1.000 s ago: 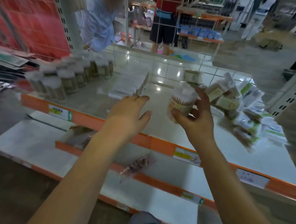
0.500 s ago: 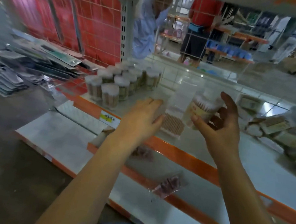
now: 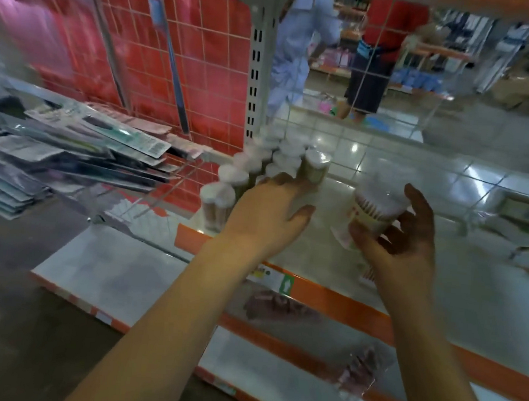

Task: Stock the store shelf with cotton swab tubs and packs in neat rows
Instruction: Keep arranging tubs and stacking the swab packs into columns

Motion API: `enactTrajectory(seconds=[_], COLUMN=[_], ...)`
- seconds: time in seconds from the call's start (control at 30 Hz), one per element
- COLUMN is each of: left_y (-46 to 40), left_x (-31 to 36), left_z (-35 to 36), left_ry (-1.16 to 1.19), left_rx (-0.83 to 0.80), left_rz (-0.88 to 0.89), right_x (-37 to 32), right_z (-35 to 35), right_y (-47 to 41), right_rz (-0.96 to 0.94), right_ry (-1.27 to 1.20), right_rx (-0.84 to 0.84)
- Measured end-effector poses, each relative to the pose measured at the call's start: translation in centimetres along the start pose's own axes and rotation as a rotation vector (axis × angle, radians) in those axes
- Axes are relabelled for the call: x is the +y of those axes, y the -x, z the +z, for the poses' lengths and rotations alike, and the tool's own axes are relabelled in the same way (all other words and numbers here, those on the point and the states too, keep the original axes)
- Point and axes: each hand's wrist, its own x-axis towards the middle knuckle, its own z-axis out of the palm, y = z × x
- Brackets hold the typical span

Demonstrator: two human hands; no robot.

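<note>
At the shelf's left end, the cluster of clear white-capped cotton swab tubs stands in rows on the glossy white shelf with orange edge. The left hand, fingers straight, has moved from mid-shelf to touch those tubs. The right hand stays wrapped round one clear tub of swabs, carried leftward, so placement looks imminent.

Both bare forearms are extended forward, side by side. The left hand is held palm down, its fingers stretched ahead and the thumb spread to the right. The right hand is turned palm inward, its fingers curled, and a cotton swab tub is gripped between thumb and fingers.
</note>
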Motion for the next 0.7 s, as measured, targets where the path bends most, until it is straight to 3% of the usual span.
enactTrajectory(seconds=[0.17,0.3,0.43,0.53,0.7], left_y=[-1.1,-1.5,-1.6,-1.8,-1.5], left_x=[-2.6,-5.2,-7.9,-9.8,-11.4], left_z=[-1.3,-2.2,-2.9,-3.5,-4.9], left_ry=[-0.007,0.041,0.092,0.095,0.213], left_rx=[0.025,0.029,0.005,-0.047,0.012], left_rz=[0.024,0.040,0.050,0.128,0.140], right_x=[1.0,3.4,5.9,8.5,10.0], right_z=[2.4,5.4,7.1,7.7,8.9], right_y=[-1.1,-2.5,-3.1,-3.6,-4.6], right_rz=[0.042,0.030,0.104,0.127,0.169], right_ry=[0.063,0.301,0.248,0.309,0.430], right_rx=[-0.009,-0.003,0.108,0.095,0.060])
